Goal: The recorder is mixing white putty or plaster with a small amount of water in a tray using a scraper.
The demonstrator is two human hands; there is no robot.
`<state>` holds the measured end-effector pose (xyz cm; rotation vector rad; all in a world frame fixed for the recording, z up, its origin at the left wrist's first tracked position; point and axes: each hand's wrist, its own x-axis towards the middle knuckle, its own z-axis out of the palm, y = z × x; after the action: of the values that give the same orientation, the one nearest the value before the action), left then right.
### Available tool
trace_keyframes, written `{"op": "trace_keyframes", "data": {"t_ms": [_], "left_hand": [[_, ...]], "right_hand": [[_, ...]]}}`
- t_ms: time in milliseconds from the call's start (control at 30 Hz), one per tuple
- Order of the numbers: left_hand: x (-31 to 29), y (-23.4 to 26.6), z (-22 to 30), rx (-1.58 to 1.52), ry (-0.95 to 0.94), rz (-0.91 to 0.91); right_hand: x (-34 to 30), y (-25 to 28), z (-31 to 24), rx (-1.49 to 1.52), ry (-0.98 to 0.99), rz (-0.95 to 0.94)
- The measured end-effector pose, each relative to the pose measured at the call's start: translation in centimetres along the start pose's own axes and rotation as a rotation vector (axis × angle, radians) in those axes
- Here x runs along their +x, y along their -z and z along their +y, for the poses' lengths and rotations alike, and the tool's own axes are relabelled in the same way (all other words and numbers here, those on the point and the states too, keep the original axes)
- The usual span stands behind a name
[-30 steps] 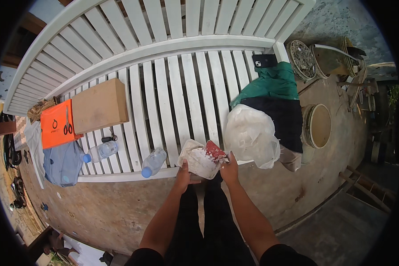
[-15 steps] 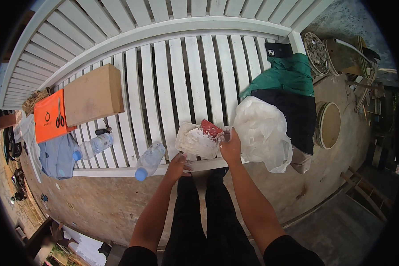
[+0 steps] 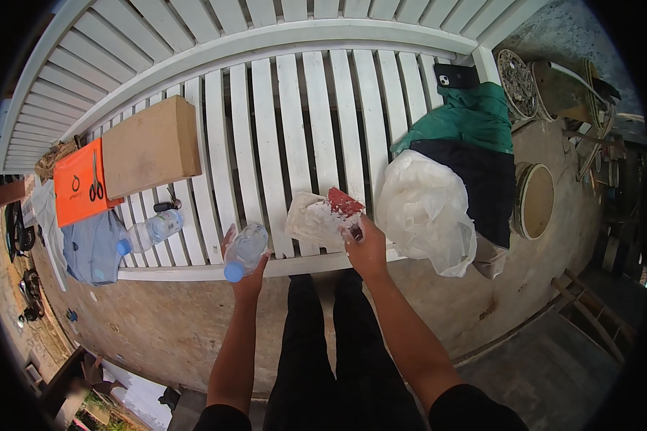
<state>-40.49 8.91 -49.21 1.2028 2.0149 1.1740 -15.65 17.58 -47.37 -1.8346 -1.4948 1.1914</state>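
My left hand (image 3: 249, 281) is wrapped round a clear plastic bottle (image 3: 249, 244) with a blue cap, at the bench's front edge. The bottle is tilted, its cap toward me. My right hand (image 3: 366, 249) is closed on the near right edge of a whitish, powder-crusted packet (image 3: 310, 219). A red part (image 3: 345, 202), flecked with white, shows at the packet's right end. My fingers partly hide that edge, and the packet's exact kind is unclear. Just right of my right hand lies a crumpled translucent plastic bag (image 3: 425, 212).
The white slatted bench (image 3: 284, 144) carries a brown cardboard box (image 3: 152, 147), an orange packet (image 3: 75, 187) with scissors (image 3: 95, 176), a key fob (image 3: 163, 206) and a second bottle (image 3: 154, 230). Green-and-black cloth (image 3: 456, 126) and a phone (image 3: 456, 75) lie right. Round tubs (image 3: 535, 201) stand beyond.
My left hand has moved left from beside the packet and taken hold of the nearer bottle. My right hand has shifted slightly left and down along the packet's edge.
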Motion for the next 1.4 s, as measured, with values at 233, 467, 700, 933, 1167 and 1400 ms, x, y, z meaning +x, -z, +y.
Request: {"op": "trace_keyframes", "data": {"t_ms": [233,467,700,933,1167,1400], "left_hand": [[1.1,0.9,0.7,-0.128,0.099,-0.187],[1.9,2.2,5.0,0.292,0.085,-0.692],[0.5,0.2,5.4,0.521,0.000,-0.774],[0.8,0.1,6.1,0.625,-0.011,-0.821],[1.4,-0.3,5.8,0.647,-0.070,-0.869],[2.7,-0.5,6.4,0.581,-0.044,-0.956]], "right_hand": [[-0.4,-0.8,1.6,-0.385,0.141,-0.097],[0.3,0.3,0.5,-0.219,0.120,0.042],[-0.4,1.4,-4.9,-0.217,0.084,-0.391],[0.2,1.9,-5.5,-0.433,0.069,-0.575],[0.3,2.3,-3.6,-0.112,-0.116,-0.590],[0.0,3.0,-2.3,0.044,0.153,-0.514]]}}
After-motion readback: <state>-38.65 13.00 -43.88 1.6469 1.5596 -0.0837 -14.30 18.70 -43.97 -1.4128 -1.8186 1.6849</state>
